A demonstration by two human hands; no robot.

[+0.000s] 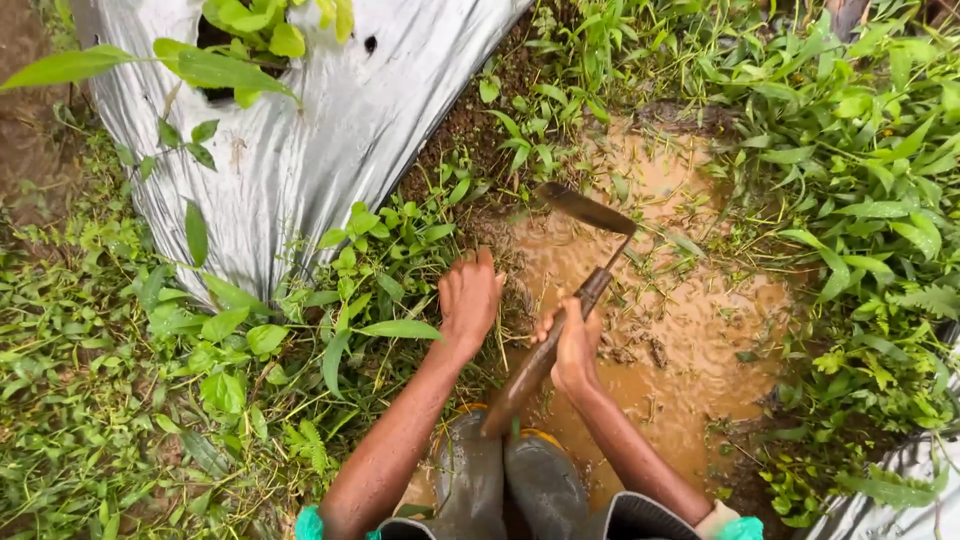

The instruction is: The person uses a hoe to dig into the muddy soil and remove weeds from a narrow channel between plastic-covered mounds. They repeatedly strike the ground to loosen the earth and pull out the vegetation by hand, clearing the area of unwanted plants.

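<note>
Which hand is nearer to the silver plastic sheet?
Left. The left hand reaches into the weeds right below the sheet. The right hand grips the hoe farther away, over the muddy puddle.

Outdoors, soft even daylight, no hard shadows. Centre stage is a muddy puddle (670, 320), brown water with bits of cut grass floating on it. To the upper left of the puddle, silver plastic sheeting (300, 150) drapes over a raised bed, with leafy plants (255, 30) poking through a hole near its top edge. Between sheeting and puddle, a strip of dark bare soil (470, 120). Left of the puddle, low green weeds (120, 380) cover the ground; right of it, thicker broad-leaved growth (860, 170). Another scrap of silver sheet (900, 490) sits at the puddle's lower right.
</note>
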